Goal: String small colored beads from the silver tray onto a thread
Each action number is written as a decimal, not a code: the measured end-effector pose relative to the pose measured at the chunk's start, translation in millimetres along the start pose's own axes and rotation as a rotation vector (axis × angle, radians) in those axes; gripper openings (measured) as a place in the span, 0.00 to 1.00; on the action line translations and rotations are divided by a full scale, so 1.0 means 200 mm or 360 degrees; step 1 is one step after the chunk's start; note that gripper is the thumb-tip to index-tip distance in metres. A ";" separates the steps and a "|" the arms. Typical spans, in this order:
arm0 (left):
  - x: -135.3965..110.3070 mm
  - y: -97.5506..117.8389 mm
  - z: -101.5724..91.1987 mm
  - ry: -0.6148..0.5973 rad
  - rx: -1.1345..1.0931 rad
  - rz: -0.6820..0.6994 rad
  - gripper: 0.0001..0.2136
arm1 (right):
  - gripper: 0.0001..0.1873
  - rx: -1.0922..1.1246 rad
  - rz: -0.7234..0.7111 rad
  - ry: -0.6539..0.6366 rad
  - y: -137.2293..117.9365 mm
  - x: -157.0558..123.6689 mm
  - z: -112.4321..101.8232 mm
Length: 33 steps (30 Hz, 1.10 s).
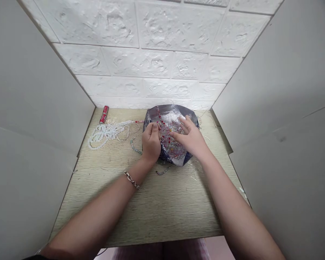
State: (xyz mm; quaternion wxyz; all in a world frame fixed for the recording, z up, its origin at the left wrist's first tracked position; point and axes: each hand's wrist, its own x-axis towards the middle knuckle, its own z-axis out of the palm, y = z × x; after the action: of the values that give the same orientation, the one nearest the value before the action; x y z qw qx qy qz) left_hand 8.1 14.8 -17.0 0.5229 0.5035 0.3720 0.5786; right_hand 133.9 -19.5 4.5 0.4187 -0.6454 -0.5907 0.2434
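A silver-lined bag or bowl [171,112] stands near the back of the table, holding many loose pink, clear, red and yellow beads [176,148]. At its left side my left hand [151,141] is closed, thumb pressed on the fingers. What it pinches, if anything, is too small to make out. A line of red beads [160,117] runs from the far rim down toward that hand. Over the right part of the beads hovers my right hand [191,137], fingers spread, with nothing visible in it.
White bead strands [105,133] lie in a heap on the left of the table [151,209], beside a red cylinder [104,113]. A short greenish strand [135,147] sits left of the bag. Grey panels stand on both sides, with a white brick-patterned wall [168,61] behind.
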 end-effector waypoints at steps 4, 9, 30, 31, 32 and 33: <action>0.00 -0.01 0.00 -0.0016 0.0073 0.0046 0.12 | 0.09 -0.0518 -0.0092 -0.0099 0.00 -0.01 0.04; 0.00 0.00 0.00 -0.0031 0.0104 0.0039 0.13 | 0.11 -0.0758 -0.0131 -0.0281 -0.01 -0.02 0.04; 0.00 0.02 0.01 -0.0090 0.0177 -0.0073 0.12 | 0.08 -0.0820 -0.0215 -0.0210 0.08 -0.03 0.05; 0.00 0.02 0.01 -0.0091 0.0181 -0.0066 0.12 | 0.09 -0.0825 -0.0221 -0.0188 0.08 -0.02 0.05; 0.00 0.02 0.01 -0.0095 0.0188 -0.0058 0.12 | 0.09 -0.0822 -0.0223 -0.0169 0.08 -0.02 0.04; 0.00 0.01 0.01 -0.0098 0.0196 -0.0051 0.12 | 0.09 -0.0808 -0.0221 -0.0150 0.08 -0.01 0.04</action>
State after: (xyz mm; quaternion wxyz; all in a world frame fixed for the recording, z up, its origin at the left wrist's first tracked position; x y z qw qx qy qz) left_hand 9.6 14.9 -13.5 0.5113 0.5463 0.3986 0.5304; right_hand 136.2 -19.5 -12.6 0.2310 -0.6757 -0.6946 0.0879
